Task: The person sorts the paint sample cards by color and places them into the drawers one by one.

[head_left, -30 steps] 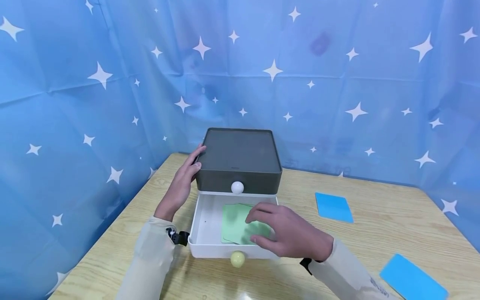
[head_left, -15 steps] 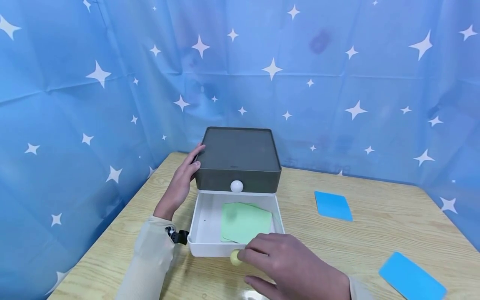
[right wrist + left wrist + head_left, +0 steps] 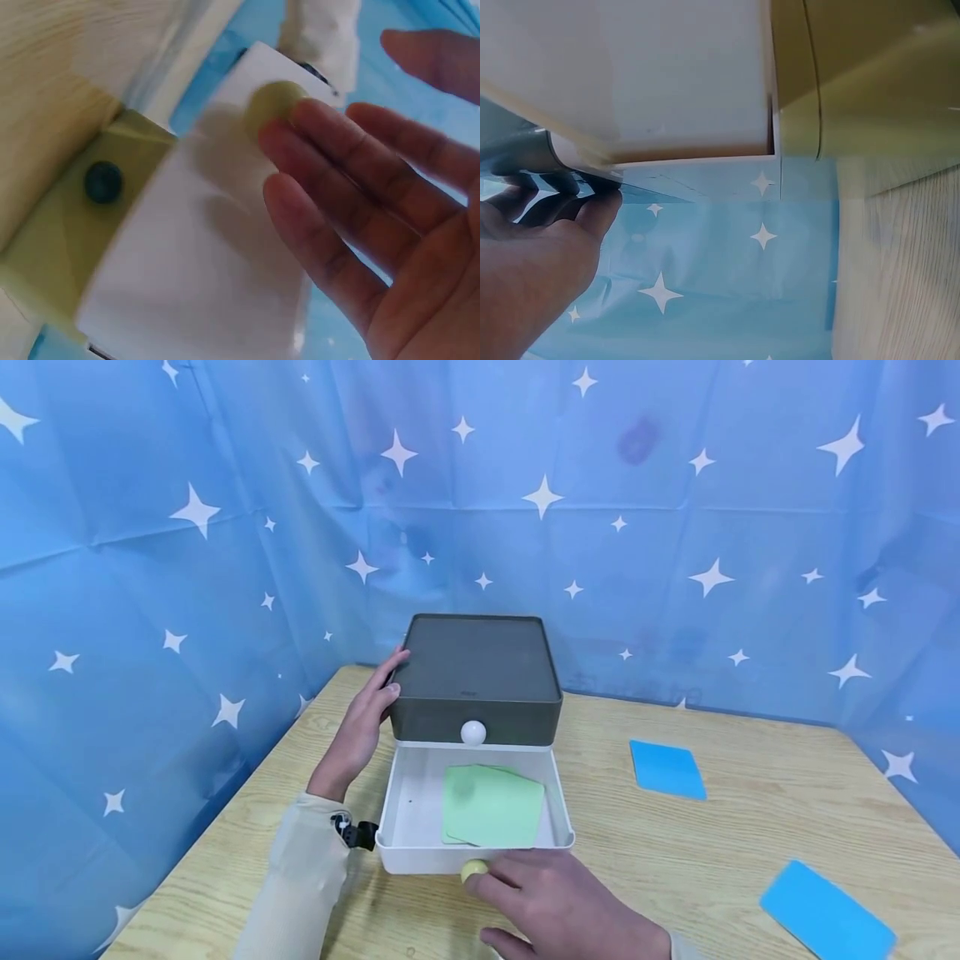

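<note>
A dark grey drawer box [image 3: 480, 656] with a white knob [image 3: 473, 732] stands mid-table in the head view. Its lower white drawer [image 3: 408, 860] is pulled out toward me, and green cards [image 3: 495, 810] lie overlapping inside. My left hand [image 3: 352, 735] rests against the box's left side with fingers extended. At the drawer's front, my right hand [image 3: 562, 906] touches the pale yellow knob [image 3: 474, 868] with its fingertips. In the right wrist view those fingers [image 3: 337, 150] are nearly straight against the knob's side, and the thumb is held away from it.
Two blue cards lie on the table right of the box: one farther back [image 3: 667, 770], one nearer [image 3: 828, 910]. A blue curtain with white stars [image 3: 585, 510] hangs behind and to the left of the wooden table [image 3: 637, 852].
My right hand has drawn back from over the green cards to the yellow knob at the drawer's front. The left hand and the drawer have stayed in place.
</note>
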The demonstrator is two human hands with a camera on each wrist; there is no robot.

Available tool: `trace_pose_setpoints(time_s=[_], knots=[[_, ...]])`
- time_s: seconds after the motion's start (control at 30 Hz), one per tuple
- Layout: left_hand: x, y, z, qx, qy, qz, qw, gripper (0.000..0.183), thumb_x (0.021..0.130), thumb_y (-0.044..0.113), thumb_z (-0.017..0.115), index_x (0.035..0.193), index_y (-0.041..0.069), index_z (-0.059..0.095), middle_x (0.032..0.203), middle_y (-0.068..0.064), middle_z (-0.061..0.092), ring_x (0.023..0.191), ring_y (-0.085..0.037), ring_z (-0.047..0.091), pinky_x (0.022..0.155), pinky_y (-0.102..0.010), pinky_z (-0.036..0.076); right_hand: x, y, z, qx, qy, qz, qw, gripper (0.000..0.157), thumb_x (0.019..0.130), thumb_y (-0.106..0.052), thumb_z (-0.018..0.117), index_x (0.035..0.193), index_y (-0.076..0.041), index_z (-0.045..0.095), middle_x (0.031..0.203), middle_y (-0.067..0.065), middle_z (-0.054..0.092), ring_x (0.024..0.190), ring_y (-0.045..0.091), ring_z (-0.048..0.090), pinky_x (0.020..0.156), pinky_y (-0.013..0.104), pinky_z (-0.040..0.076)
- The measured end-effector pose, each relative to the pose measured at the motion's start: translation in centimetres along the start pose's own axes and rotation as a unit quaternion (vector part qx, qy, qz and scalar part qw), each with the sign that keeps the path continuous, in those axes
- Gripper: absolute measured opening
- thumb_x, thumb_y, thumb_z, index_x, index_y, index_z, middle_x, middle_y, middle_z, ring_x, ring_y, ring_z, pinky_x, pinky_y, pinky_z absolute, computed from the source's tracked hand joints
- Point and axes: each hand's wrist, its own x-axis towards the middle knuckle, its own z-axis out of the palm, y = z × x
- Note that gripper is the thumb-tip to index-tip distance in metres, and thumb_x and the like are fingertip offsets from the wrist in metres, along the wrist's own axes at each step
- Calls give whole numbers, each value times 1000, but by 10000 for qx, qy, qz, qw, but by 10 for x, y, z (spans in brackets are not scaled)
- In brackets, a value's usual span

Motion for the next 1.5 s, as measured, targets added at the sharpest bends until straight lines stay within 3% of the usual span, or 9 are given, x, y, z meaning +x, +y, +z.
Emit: trace_pose_setpoints(time_s=[0.1, 0.37, 0.47, 0.6, 0.67, 0.9, 1.03, 1.13, 1.5], knots=[[0, 0, 0, 19, 2, -21, 10000, 51, 110, 33, 28, 160, 27, 27, 170, 12, 9, 159, -20, 8, 126, -58, 18, -2, -2, 8, -224, 28, 204, 9995, 39, 75, -28, 86, 106, -20, 63, 76, -15, 56, 67, -2, 46, 61, 10, 39], [-1, 1, 0, 54, 36, -6, 10000, 51, 110, 32, 28, 160, 27, 27, 171, 11, 8, 159, -21, 9, 126, -58, 18, -3, -7, 32, -721, 668, 753, 9923, 41, 71, -13, 80, 109, -20, 67, 84, -13, 73, 75, 0, 68, 64, 23, 56], [-1, 1, 1, 46, 22, -11, 10000, 51, 110, 32, 27, 160, 27, 27, 171, 11, 8, 159, -21, 9, 126, -59, 18, -2, -9, 39, -901, 967, 846, 9876, 19, 90, -11, 60, 103, -21, 69, 81, -13, 73, 73, -1, 68, 65, 24, 57], [-2, 1, 1, 70, 38, -26, 10000, 51, 109, 32, 28, 160, 27, 27, 171, 11, 9, 159, -22, 9, 126, -59, 18, 0, -10, 43, -966, 1195, 931, 9837, 44, 104, -20, 25, 98, -20, 69, 73, -13, 69, 64, -1, 63, 61, 22, 54], [-1, 1, 1, 114, 53, -28, 9999, 51, 109, 32, 28, 160, 27, 28, 171, 11, 9, 159, -22, 9, 126, -58, 18, 1, -10, 43, -932, 1261, 950, 9831, 46, 104, -20, 22, 98, -20, 68, 71, -13, 67, 61, -2, 60, 58, 20, 51], [-1, 2, -1, 180, 75, -102, 9998, 50, 109, 33, 29, 160, 29, 28, 171, 12, 9, 159, -22, 9, 126, -59, 17, 6, -7, 43, -929, 1327, 881, 9828, 40, 102, -19, 28, 100, -19, 68, 75, -11, 68, 64, -1, 61, 56, 19, 50], [-2, 2, -1, 144, 33, -138, 9998, 51, 109, 33, 29, 160, 29, 28, 170, 13, 9, 159, -23, 9, 126, -58, 17, 9, -3, 44, -921, 1211, 1054, 9827, 17, 89, -12, 61, 103, -19, 69, 81, -10, 71, 69, 1, 66, 60, 22, 55], [-2, 2, -1, 131, 40, -123, 9998, 50, 109, 33, 29, 160, 29, 28, 170, 14, 10, 159, -22, 10, 126, -57, 18, 11, 1, 45, -890, 1065, 1300, 9817, 32, 74, -15, 80, 104, -21, 70, 87, -9, 74, 75, 3, 70, 66, 27, 59], [-1, 1, -2, 43, -25, -121, 9999, 51, 109, 34, 29, 160, 29, 28, 170, 13, 9, 159, -22, 11, 126, -57, 19, 19, 17, 53, -925, 925, 1707, 9766, 38, 71, -12, 85, 103, -22, 70, 89, -8, 76, 76, 5, 69, 66, 28, 59]])
